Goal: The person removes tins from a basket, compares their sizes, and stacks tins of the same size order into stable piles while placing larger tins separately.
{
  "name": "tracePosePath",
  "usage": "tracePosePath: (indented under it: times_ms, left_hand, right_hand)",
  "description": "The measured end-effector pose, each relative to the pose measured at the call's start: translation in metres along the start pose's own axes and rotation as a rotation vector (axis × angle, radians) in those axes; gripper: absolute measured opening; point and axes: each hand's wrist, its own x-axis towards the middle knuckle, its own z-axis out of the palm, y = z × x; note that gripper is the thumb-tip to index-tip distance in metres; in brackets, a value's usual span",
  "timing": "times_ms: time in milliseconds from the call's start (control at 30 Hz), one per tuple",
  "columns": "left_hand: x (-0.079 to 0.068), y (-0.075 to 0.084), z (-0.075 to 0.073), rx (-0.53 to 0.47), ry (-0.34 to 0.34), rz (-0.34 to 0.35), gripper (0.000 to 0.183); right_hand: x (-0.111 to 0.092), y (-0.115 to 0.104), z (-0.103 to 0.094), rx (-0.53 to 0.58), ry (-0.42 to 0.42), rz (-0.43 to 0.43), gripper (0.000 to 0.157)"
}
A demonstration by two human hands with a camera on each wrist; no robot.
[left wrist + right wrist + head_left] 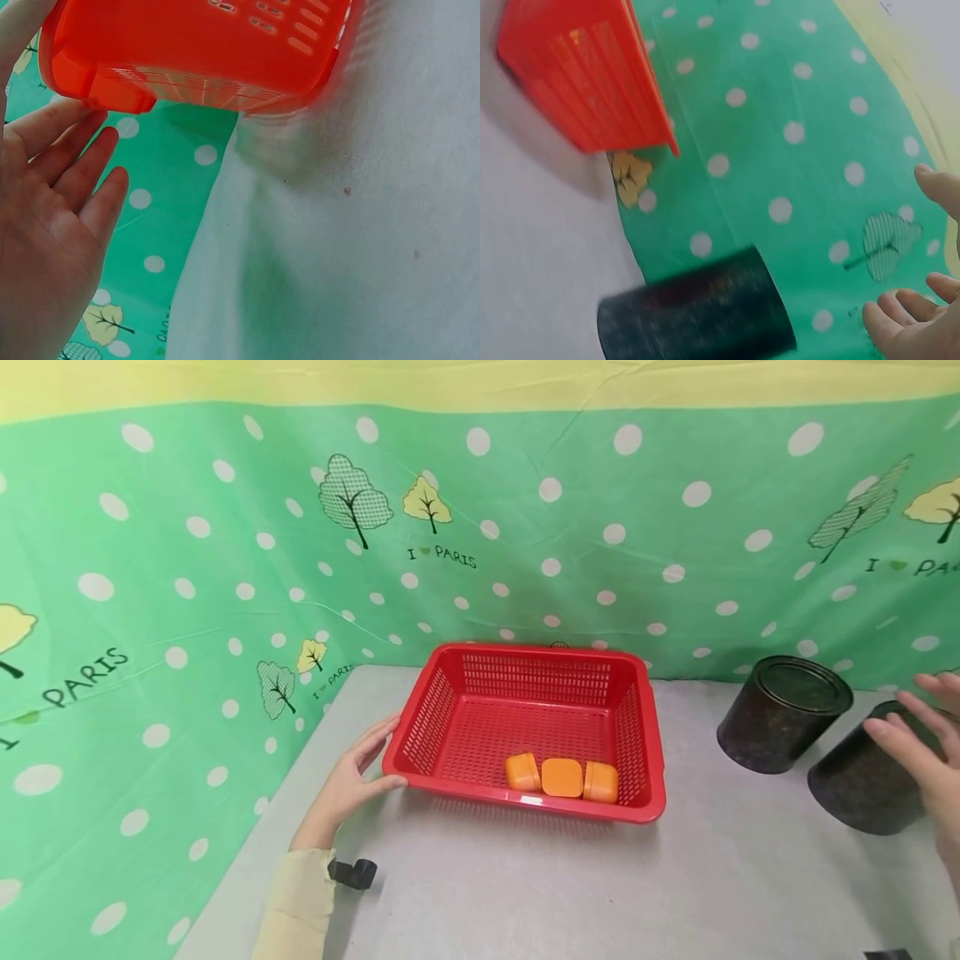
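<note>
A red slotted plastic basket (536,806) stands on the table with three small orange rounded-square containers (562,777) lined up along its front side. At its left front corner is my left hand (350,785), thumb by the front rim and fingers by the left rim. In the left wrist view, several fingers (86,165) of that hand are fairly straight and touch the rim from below. My right hand (930,752) hovers at the right edge, fingers spread and holding nothing, over a dark lidded can (862,785). Another black can (776,718) stands between that can and the basket.
The grey-white table (510,893) meets a green polka-dot cloth (525,527) that hangs behind it and along the left. The cans stand close together near the back right, a short gap from the basket.
</note>
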Motion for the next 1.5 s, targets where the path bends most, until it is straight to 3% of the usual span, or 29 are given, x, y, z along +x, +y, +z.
tracePosePath:
  times_ms: [100,167,333,433,567,1000,1500]
  left_hand:
    - [0.0,0.002,0.0,-0.002,-0.001,-0.003,0.086]
    - [0.0,0.002,0.001,-0.006,-0.002,-0.001,0.086]
    - [0.0,0.002,0.0,-0.013,0.0,0.007,0.087]
    - [0.0,0.002,0.0,-0.013,0.0,0.008,0.087]
    - [0.0,0.001,0.0,-0.011,-0.001,0.006,0.087]
    - [0.0,0.002,0.0,-0.019,0.002,0.006,0.086]
    - [0.001,-0.003,0.0,-0.024,-0.003,0.012,0.086]
  right_hand:
    - [-0.008,-0.006,0.015,0.096,-0.027,-0.035,0.071]
    - [-0.013,-0.007,0.022,0.16,-0.093,-0.051,0.071]
    - [-0.021,-0.01,0.04,0.461,-0.27,-0.085,0.071]
    - [-0.024,-0.012,0.053,0.558,-0.339,-0.111,0.072]
    - [-0.028,-0.016,0.068,0.559,-0.397,-0.13,0.071]
    - [-0.048,-0.027,0.109,0.382,-0.525,-0.158,0.069]
    - [-0.072,-0.033,0.173,0.293,-0.748,-0.015,0.066]
